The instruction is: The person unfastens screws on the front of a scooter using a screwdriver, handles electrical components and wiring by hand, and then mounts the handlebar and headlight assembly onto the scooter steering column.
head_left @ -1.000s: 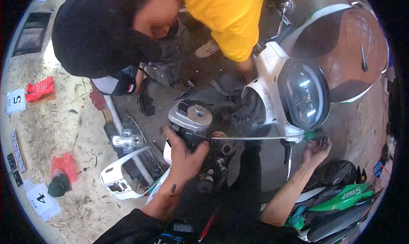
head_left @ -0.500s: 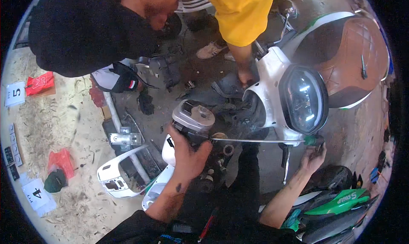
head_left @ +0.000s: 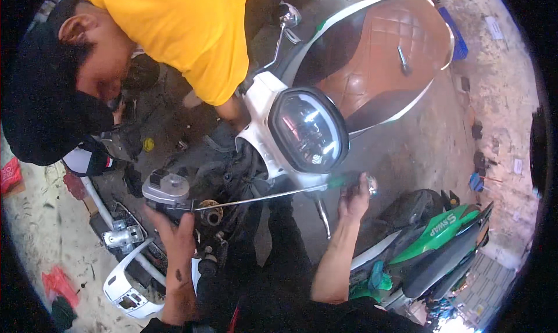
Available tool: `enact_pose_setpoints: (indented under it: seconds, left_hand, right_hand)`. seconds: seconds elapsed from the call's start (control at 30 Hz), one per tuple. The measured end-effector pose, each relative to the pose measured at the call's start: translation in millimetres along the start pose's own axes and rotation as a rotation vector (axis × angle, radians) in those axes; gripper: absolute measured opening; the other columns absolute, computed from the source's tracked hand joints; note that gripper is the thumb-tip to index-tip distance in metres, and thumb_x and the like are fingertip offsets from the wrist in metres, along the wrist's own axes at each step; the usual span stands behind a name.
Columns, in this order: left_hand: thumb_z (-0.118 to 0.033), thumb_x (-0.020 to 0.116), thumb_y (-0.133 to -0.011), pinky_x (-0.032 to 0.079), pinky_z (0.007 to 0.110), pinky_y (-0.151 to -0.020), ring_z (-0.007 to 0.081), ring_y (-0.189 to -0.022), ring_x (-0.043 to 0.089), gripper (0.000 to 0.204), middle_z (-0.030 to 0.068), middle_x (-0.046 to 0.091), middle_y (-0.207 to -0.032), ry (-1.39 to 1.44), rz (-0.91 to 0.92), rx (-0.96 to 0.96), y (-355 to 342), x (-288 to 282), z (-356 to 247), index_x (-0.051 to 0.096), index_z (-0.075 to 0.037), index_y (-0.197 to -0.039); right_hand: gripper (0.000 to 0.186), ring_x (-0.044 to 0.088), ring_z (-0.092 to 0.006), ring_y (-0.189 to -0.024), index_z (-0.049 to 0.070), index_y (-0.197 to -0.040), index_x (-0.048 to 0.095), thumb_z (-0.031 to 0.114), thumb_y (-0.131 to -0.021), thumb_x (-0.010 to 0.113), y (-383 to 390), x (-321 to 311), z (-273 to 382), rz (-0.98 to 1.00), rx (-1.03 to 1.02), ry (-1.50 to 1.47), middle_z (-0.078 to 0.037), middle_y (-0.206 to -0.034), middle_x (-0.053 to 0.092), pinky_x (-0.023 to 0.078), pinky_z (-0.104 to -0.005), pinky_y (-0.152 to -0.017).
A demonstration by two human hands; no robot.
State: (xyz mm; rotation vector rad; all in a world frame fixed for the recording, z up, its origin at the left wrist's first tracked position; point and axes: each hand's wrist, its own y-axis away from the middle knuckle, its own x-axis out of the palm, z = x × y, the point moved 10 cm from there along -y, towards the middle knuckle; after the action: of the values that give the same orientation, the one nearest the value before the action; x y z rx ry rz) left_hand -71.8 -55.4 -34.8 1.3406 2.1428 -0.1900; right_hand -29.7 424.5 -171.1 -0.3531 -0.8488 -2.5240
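Note:
My left hand [head_left: 179,238] is wrapped around the lower part of a grey-and-black housing [head_left: 167,186], thumb toward the right. My right hand [head_left: 353,200] holds a long screwdriver [head_left: 261,199] by its green handle, which is blurred. The screwdriver's thin metal shaft runs nearly level to the left, and its tip meets the housing's right side beside my left thumb. Behind the shaft stands a white scooter front cover [head_left: 268,103] with a large dark-rimmed headlight [head_left: 311,132]. A brass-coloured round part [head_left: 213,215] sits just below the shaft, near the tip.
A co-worker in a yellow shirt [head_left: 186,31] and dark cap leans in at upper left, one arm behind the front cover. The brown scooter seat [head_left: 378,54] carries a small tool [head_left: 403,60]. White panel [head_left: 131,292] lies lower left; green-and-black body panels [head_left: 436,234] lie lower right.
The whole view has swung right, so things appear further left. The screwdriver's tip stays at the housing while its handle end sits slightly higher. The co-worker's yellow shirt shows more.

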Motion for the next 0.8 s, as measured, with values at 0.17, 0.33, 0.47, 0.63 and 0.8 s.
enact_pose_setpoints:
  seconds: [0.17, 0.33, 0.47, 0.63, 0.8]
  left_hand:
    - [-0.01, 0.062, -0.079, 0.031, 0.035, -0.105, 0.0286, -0.119, 0.042, 0.094, 0.021, 0.038, -0.135, -0.076, 0.157, -0.125, 4.4, 10.0, 1.0, -0.004, 0.007, -0.144]
    - [-0.012, 0.07, -0.069, 0.033, 0.041, -0.101, 0.0366, -0.114, 0.045, 0.085, 0.0253, 0.043, -0.123, -0.067, 0.05, 0.088, 3.2, 20.3, 8.0, 0.019, 0.008, -0.134]
    - [-0.004, 0.062, -0.071, 0.03, 0.035, -0.105, 0.0279, -0.119, 0.042, 0.087, 0.0175, 0.04, -0.131, -0.016, 0.109, -0.001, 0.2, 17.6, 6.8, 0.009, 0.001, -0.14]
    - [-0.004, 0.062, -0.071, 0.028, 0.036, -0.106, 0.0273, -0.121, 0.04, 0.087, 0.0173, 0.039, -0.132, 0.016, 0.152, 0.026, -1.7, 16.1, 4.0, 0.008, 0.0, -0.14]
    - [-0.004, 0.063, -0.072, 0.029, 0.035, -0.106, 0.0262, -0.121, 0.04, 0.085, 0.0162, 0.041, -0.129, 0.046, 0.151, 0.068, -2.5, 17.7, 0.0, 0.011, 0.001, -0.139]
  right_hand:
    - [0.02, 0.06, -0.0158, -0.08, 0.008, -0.1, 0.059, 0.02, -0.085, 0.063, -2.3, 13.7, -2.8, -0.037, 0.106, 0.153, -0.005, -0.093, 0.064, 0.047, -0.0287, -0.062]
    - [0.019, 0.061, -0.0182, -0.081, 0.004, -0.097, 0.063, 0.022, -0.092, 0.059, -22.3, -19.1, 15.7, 0.095, -0.052, 0.263, -0.007, -0.092, 0.065, 0.049, -0.0257, -0.072]
    - [0.019, 0.058, -0.0172, -0.079, 0.006, -0.097, 0.059, 0.023, -0.09, 0.061, -33.2, -15.4, -8.0, 0.053, 0.089, 0.233, -0.005, -0.095, 0.064, 0.049, -0.0286, -0.07]
    - [0.027, 0.058, -0.0179, -0.084, 0.004, -0.096, 0.058, 0.029, -0.089, 0.063, -35.6, -1.7, -19.8, 0.235, 0.149, 0.073, -0.008, -0.098, 0.063, 0.048, -0.0314, -0.075]
    - [0.03, 0.059, -0.0196, -0.09, 0.002, -0.099, 0.059, 0.03, -0.09, 0.061, -37.1, -13.7, -9.4, 0.198, 0.093, 0.263, -0.01, -0.099, 0.063, 0.047, -0.0323, -0.081]
